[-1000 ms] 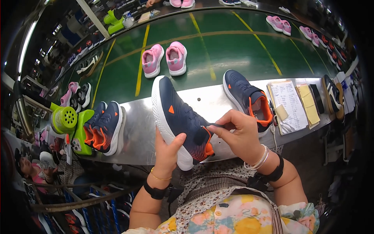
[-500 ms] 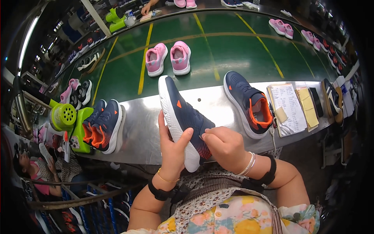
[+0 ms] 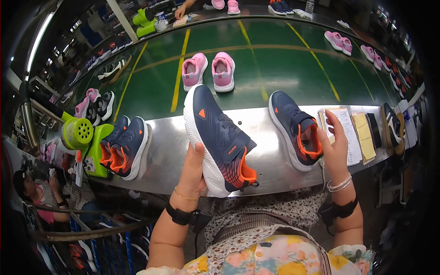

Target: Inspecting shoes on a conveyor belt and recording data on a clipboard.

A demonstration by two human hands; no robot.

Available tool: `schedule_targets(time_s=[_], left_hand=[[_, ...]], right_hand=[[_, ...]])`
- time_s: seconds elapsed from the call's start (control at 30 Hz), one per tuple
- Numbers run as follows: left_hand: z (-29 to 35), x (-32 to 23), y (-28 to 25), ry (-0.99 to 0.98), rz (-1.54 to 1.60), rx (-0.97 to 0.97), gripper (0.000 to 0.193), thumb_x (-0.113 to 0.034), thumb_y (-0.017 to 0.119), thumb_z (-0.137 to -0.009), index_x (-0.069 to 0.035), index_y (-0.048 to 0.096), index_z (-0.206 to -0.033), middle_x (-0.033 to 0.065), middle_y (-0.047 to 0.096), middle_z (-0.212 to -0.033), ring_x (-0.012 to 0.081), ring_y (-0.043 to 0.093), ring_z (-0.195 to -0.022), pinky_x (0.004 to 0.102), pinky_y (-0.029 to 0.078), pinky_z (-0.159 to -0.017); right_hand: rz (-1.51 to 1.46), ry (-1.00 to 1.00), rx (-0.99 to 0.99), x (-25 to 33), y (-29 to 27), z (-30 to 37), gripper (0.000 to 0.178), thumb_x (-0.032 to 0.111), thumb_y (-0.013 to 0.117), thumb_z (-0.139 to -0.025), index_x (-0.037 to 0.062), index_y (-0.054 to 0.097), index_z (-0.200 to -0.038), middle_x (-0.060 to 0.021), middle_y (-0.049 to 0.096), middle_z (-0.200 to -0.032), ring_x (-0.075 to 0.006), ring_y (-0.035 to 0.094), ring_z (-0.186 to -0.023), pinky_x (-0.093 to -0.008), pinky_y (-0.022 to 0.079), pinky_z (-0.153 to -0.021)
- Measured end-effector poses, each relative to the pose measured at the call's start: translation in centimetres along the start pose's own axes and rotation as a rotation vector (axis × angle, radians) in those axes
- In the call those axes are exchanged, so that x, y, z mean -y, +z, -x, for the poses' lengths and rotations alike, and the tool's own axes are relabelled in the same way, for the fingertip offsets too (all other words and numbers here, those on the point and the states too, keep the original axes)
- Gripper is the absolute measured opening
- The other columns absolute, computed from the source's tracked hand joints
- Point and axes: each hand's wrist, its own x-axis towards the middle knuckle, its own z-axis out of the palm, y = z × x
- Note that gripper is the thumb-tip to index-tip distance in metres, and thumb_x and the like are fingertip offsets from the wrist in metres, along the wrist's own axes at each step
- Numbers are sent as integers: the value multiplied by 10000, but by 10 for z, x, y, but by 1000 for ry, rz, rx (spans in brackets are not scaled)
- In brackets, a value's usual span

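My left hand grips a navy sneaker by its white sole, thumb on the near side. The shoe is tilted, its toe pointing away; the strap and orange collar show. My right hand is raised with the fingers apart and nothing in them. It hovers beside the orange heel opening of another navy sneaker, which stands on the metal ledge. A written notebook lies partly behind that hand. At the left, a similar navy pair stands on the ledge.
A green machine with a round vented head stands at the left. Beyond the ledge runs a green conveyor belt with pink shoes on it. Yellow pads and a dark striped shoe lie at right. Another person sits lower left.
My right hand has let go of the held sneaker's heel area, swung right and opened. The sneaker has turned, bringing its strap and collar into sight. The whole view has shifted slightly.
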Motion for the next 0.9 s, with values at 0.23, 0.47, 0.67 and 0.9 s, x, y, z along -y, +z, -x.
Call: schedule_targets(time_s=[0.23,0.47,0.67,0.9], left_hand=[[-17,-6,-4,-200,-105,-35,634,-429,558,-891,-2,352,-1311,140,531,-1210,225,567,-1068,361,498,-900],[-38,1,-38,-408,-651,-13,674,-353,528,-920,52,272,-1394,182,446,-1334,203,489,-1173,289,401,-966],[-21,3,-62,-367,-497,47,625,-312,440,-964,48,204,-1417,164,360,-1405,198,403,-1257,292,350,-1014],[-8,-3,-37,-341,-476,46,592,-186,470,-945,-22,193,-1442,135,374,-1385,183,427,-1216,300,365,-1000]], right_hand=[[-809,821,445,-35,-1,18,572,185,601,-863,0,373,-1353,-159,554,-1169,-199,502,-1103,-312,385,-952],[119,-229,589,47,22,31,504,249,689,-771,55,533,-1208,-165,427,-1282,-376,404,-1189,-443,309,-1016],[-257,189,482,12,19,17,472,263,598,-865,74,472,-1279,-182,414,-1292,-295,442,-1179,-360,369,-969],[-994,704,766,-21,54,7,568,274,481,-949,65,260,-1428,-147,362,-1398,-211,363,-1268,-313,281,-1053]])
